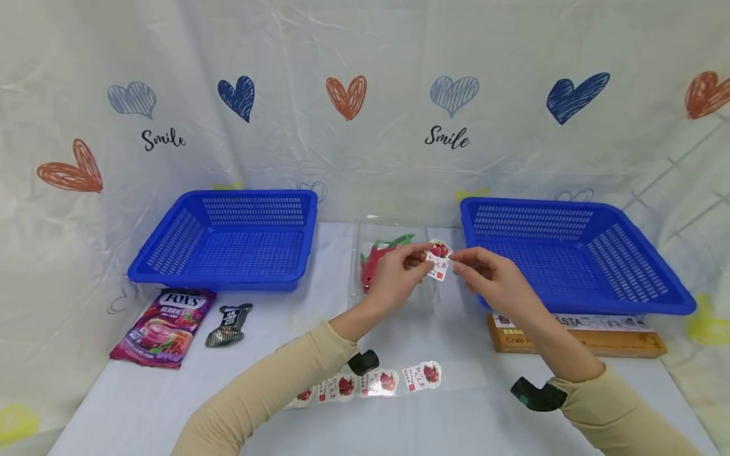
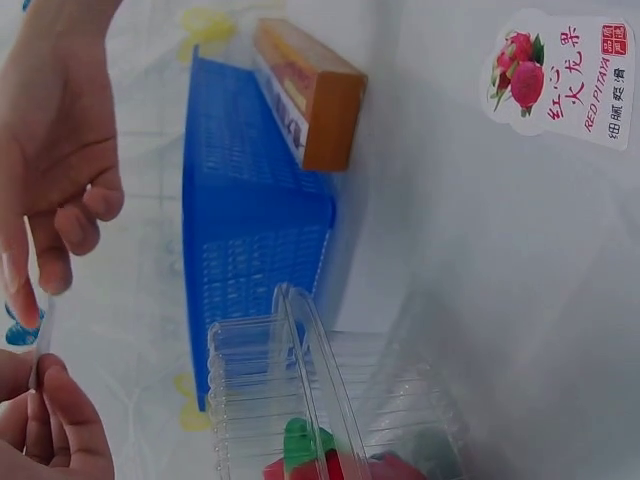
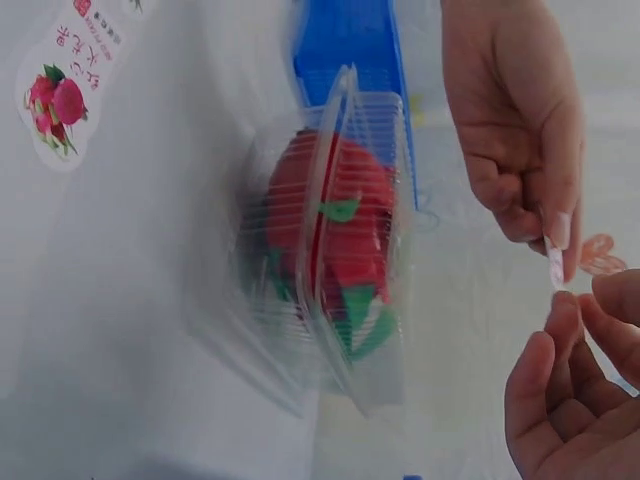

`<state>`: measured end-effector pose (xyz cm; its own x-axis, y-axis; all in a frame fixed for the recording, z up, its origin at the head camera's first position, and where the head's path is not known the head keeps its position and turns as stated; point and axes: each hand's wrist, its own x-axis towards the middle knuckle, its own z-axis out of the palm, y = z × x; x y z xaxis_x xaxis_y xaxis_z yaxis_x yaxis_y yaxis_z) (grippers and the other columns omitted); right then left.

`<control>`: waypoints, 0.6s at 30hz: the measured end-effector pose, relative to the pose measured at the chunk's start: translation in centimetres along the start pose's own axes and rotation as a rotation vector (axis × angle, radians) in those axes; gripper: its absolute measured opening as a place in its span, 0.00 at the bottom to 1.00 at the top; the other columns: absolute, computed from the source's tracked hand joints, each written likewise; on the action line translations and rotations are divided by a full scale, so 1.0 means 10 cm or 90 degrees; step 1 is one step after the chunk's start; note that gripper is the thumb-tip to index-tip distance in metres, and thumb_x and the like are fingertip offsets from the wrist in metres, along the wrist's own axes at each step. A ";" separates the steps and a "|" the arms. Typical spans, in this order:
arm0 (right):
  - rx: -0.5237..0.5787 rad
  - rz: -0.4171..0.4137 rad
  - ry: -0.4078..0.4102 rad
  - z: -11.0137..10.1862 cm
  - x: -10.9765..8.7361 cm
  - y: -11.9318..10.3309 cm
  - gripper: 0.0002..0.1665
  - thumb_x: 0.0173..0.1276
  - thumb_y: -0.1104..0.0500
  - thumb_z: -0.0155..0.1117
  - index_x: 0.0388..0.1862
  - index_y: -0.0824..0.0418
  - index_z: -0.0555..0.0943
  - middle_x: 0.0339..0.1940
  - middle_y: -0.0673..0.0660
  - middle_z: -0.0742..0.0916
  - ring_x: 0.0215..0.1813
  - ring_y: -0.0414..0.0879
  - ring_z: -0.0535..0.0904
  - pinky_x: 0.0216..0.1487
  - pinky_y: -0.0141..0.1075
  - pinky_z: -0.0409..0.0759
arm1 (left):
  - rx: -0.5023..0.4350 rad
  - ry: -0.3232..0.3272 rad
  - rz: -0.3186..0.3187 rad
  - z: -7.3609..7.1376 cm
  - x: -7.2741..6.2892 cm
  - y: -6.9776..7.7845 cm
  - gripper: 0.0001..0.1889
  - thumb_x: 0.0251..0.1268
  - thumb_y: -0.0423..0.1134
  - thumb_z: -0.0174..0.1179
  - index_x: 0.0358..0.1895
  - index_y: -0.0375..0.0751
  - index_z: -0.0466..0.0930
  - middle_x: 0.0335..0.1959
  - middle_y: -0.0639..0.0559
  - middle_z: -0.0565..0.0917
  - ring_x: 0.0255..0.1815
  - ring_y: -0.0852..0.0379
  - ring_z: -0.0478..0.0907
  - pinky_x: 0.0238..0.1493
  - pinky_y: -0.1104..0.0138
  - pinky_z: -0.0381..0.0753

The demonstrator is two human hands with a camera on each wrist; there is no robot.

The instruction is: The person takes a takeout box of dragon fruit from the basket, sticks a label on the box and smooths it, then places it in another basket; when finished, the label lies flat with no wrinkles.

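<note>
Pale cloth (image 1: 388, 38) printed with hearts hangs behind the white counter (image 1: 445, 342), where a left basket (image 1: 213, 278) and a right basket (image 1: 599, 304), both blue, stand well apart. Between them sits a clear box (image 1: 393, 218) with a red fruit (image 1: 373, 263) inside. Up in the air by the box, the person's left hand (image 1: 396, 275) pinches a pitaya label (image 1: 438, 259); the right hand (image 1: 499, 282) has its fingers close together at the opposite edge, though I can't tell whether they grip it. More labels (image 1: 379, 383) lie nearer the person.
</note>
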<state>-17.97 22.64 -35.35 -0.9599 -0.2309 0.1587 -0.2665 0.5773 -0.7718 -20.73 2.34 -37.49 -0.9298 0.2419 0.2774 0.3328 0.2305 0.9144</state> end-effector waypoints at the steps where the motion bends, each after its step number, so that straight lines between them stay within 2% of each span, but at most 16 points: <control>1: 0.006 0.006 -0.010 0.02 0.01 0.00 0.19 0.75 0.49 0.57 0.59 0.56 0.78 0.37 0.57 0.82 0.35 0.50 0.78 0.33 0.33 0.78 | -0.003 0.007 0.003 0.00 0.00 0.00 0.17 0.65 0.34 0.64 0.56 0.41 0.82 0.37 0.53 0.82 0.34 0.63 0.79 0.34 0.74 0.80; 4: 0.020 0.022 -0.019 0.05 0.04 0.00 0.23 0.75 0.48 0.56 0.64 0.55 0.75 0.43 0.57 0.83 0.39 0.51 0.80 0.37 0.35 0.81 | -0.013 0.018 0.003 0.01 0.00 0.00 0.17 0.65 0.34 0.64 0.57 0.41 0.82 0.38 0.53 0.82 0.35 0.63 0.79 0.34 0.74 0.81; 7: 0.028 0.030 -0.002 0.08 0.06 -0.02 0.25 0.75 0.45 0.56 0.64 0.55 0.75 0.45 0.58 0.83 0.39 0.51 0.80 0.37 0.35 0.81 | -0.025 0.015 -0.003 0.01 -0.01 0.01 0.17 0.65 0.35 0.64 0.57 0.42 0.82 0.38 0.53 0.82 0.34 0.63 0.79 0.33 0.73 0.81; 11: 0.028 0.031 0.035 0.12 0.10 -0.05 0.25 0.74 0.44 0.56 0.61 0.57 0.78 0.45 0.58 0.84 0.38 0.50 0.80 0.36 0.33 0.80 | -0.034 0.011 -0.013 0.02 -0.01 0.00 0.16 0.65 0.35 0.64 0.56 0.41 0.82 0.38 0.53 0.81 0.32 0.63 0.79 0.33 0.71 0.82; 14: 0.024 0.024 0.066 0.14 0.13 -0.06 0.23 0.73 0.45 0.58 0.58 0.57 0.80 0.46 0.57 0.84 0.37 0.48 0.79 0.35 0.31 0.79 | -0.058 0.013 -0.025 0.01 0.01 0.00 0.15 0.66 0.36 0.64 0.56 0.41 0.82 0.38 0.52 0.81 0.31 0.58 0.80 0.34 0.67 0.83; 18: 0.018 0.006 0.092 0.17 0.19 -0.05 0.20 0.73 0.47 0.60 0.55 0.57 0.81 0.45 0.56 0.84 0.34 0.46 0.79 0.34 0.31 0.78 | -0.079 0.027 -0.039 -0.02 0.05 0.00 0.13 0.68 0.38 0.63 0.53 0.43 0.83 0.41 0.53 0.80 0.33 0.56 0.81 0.36 0.63 0.84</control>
<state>-19.49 20.55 -35.73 -0.9652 -0.1099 0.2371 -0.2574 0.5567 -0.7899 -21.26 2.27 -37.31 -0.9545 0.1904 0.2296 0.2554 0.1243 0.9588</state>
